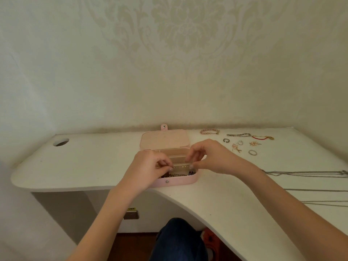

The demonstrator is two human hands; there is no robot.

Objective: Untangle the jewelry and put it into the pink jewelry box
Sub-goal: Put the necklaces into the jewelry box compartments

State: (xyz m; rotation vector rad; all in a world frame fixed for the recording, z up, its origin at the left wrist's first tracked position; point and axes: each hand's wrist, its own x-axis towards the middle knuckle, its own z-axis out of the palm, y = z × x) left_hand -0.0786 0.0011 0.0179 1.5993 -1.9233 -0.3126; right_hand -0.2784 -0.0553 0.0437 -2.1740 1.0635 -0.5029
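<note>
The pink jewelry box (178, 180) lies open on the white desk, its lid (164, 141) folded back toward the wall. Both my hands are over the box's front compartment. My left hand (150, 166) has its fingers curled, pinching at something small I cannot make out. My right hand (209, 157) pinches thumb and fingertips together just above the box's right end. A dark chain with beads (178, 174) and a dark oval pendant (190, 172) lie inside the front compartment.
Loose jewelry lies at the back right: a pink bead bracelet (209, 131), a silver chain bracelet (238, 135), a red cord bracelet (262, 137), rings (252, 152) and earrings (235, 147). Long thin chains (308, 174) stretch across the desk's right side. A cable hole (60, 142) sits at the left.
</note>
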